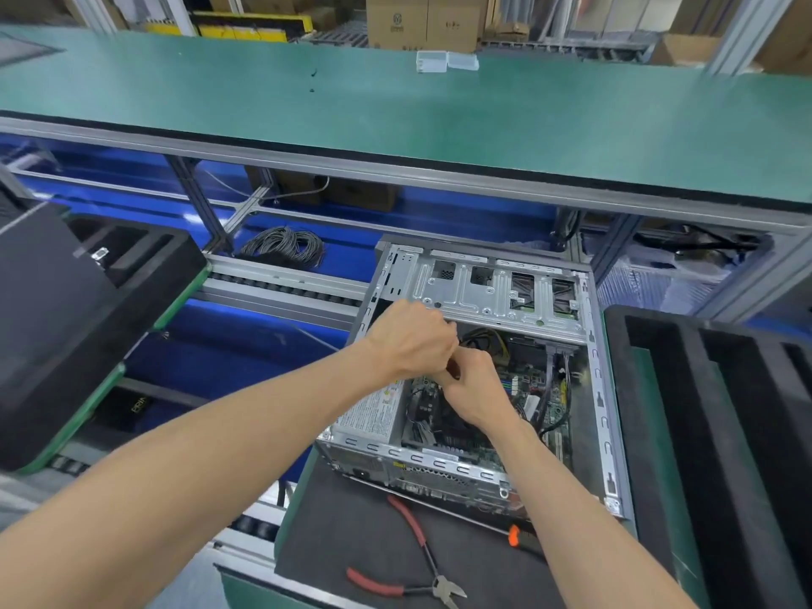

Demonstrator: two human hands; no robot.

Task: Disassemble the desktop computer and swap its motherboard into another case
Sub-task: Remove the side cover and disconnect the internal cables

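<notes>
An open desktop computer case (pixel 602 389) lies on its side on a dark mat. Its metal drive cage (pixel 483 292) spans the far end, the power supply (pixel 373 410) sits at the left, and the green motherboard (pixel 540 389) shows at the bottom with cables over it. My left hand (pixel 408 340) and my right hand (pixel 474 389) are both inside the case, close together under the drive cage edge. Their fingers are curled around something small that the hands hide. A bundle of yellow and black wires (pixel 487 340) runs just right of the hands.
Red-handled pliers (pixel 413 560) and a screwdriver (pixel 514 536) with an orange collar lie on the mat in front of the case. Black foam trays stand at the left (pixel 88 309) and right (pixel 712 410). A green bench (pixel 395 107) runs behind, with a cable coil (pixel 285 246) below.
</notes>
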